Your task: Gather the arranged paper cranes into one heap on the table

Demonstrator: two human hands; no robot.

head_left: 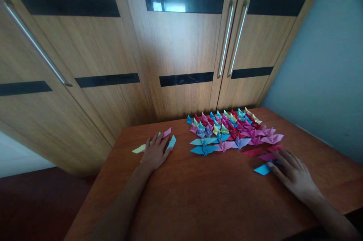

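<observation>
Rows of folded paper cranes (224,127) in many colours stand on the wooden table, a blue crane (204,149) at their near left corner. My left hand (155,153) lies flat, fingers spread, over several folded papers; a yellow paper (138,149), a pink one (167,132) and a light blue one (171,142) stick out around it. At the right, my right hand (293,173) rests with fingers stretched over a blue folded paper (262,169) and a magenta one (267,156). A red folded paper (252,152) lies just beyond. The fingers partly hide these papers.
The brown table (198,195) stands against a wooden wardrobe (176,52) with long metal handles (227,40). A pale blue wall (323,82) runs along the right side. Dark floor (42,203) shows at the lower left.
</observation>
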